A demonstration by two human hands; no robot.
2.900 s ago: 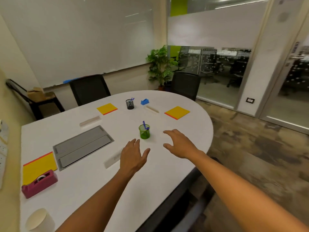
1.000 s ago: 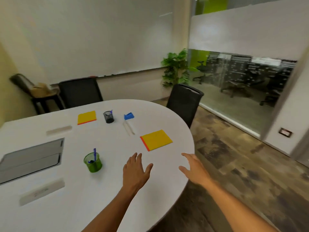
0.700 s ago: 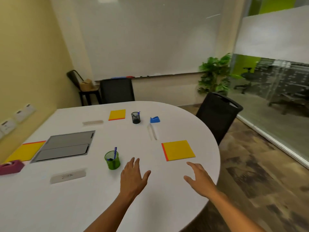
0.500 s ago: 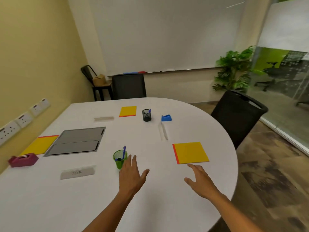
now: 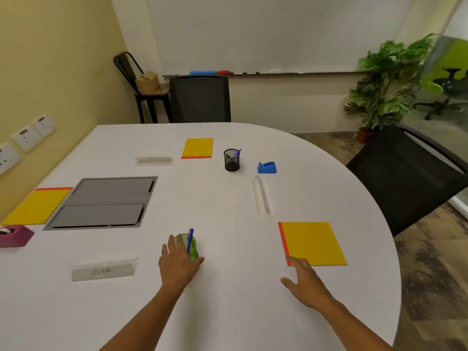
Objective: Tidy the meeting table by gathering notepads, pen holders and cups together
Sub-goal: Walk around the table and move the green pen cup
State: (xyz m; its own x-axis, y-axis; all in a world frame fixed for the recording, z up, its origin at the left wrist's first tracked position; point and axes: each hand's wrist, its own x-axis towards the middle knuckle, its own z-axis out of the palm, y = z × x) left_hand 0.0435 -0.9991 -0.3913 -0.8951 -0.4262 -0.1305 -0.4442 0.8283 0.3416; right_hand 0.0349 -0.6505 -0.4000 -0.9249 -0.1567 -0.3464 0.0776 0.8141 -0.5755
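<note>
On the white table (image 5: 228, 307) a green pen holder (image 5: 191, 245) with a blue pen stands close to me. My left hand (image 5: 177, 266) reaches around its near side, fingers spread along its left and thumb by its base, not closed. My right hand (image 5: 305, 283) lies flat and open, fingertips at the near left corner of a yellow notepad (image 5: 314, 243). A black mesh pen holder (image 5: 231, 161) stands farther back, beside a second yellow notepad (image 5: 197, 147). A third yellow notepad (image 5: 35, 206) lies at the left edge. No cup shows in this view.
A grey cable hatch (image 5: 101, 202) is set into the table. Three clear name plates (image 5: 103, 271) (image 5: 153, 161) (image 5: 260, 195) lie about, with a blue tape dispenser (image 5: 266, 167) and a magenta tape dispenser (image 5: 14, 235). Black chairs (image 5: 200, 98) (image 5: 405, 173) stand at the far side and right.
My view has swung left and down over the table. My left hand has moved forward onto the green pen holder; my right hand has reached the near notepad's corner.
</note>
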